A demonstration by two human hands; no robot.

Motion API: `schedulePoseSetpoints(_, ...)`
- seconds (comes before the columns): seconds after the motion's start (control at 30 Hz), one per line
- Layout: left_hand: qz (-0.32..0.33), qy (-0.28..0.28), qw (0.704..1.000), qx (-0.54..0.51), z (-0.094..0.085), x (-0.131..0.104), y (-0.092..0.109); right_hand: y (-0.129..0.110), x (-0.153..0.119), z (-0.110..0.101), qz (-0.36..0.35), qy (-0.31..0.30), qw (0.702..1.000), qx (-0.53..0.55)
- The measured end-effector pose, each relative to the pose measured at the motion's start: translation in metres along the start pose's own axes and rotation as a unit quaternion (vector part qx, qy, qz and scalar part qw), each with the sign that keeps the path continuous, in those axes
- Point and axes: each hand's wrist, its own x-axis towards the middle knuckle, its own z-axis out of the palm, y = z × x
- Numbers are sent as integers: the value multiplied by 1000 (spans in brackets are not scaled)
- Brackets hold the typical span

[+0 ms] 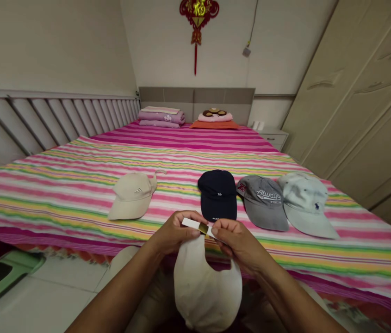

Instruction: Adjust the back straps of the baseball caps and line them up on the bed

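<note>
pinching the flat strap point(195, 226) of a soft cream cap point(205, 286), left hand point(174, 233) and right hand point(238, 243)

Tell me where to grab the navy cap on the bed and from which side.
Take the navy cap by its brim, which points toward the near edge of the bed, so come from the front. The brim is flat and thin enough to pinch, while the crown is rounded. The grey cap crowds its right side; the left is freer.
</note>
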Motion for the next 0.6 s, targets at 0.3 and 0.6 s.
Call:
schedulePoseSetpoints(0.3, -145, -4, 989, -14, -3, 7, 20, 0, 6, -8, -21, -9, 996, -86)
schedulePoseSetpoints(0.6, -212, -42, 976, 29, 0, 11, 22, -15, 0, -7, -6, -20, 994, -106)
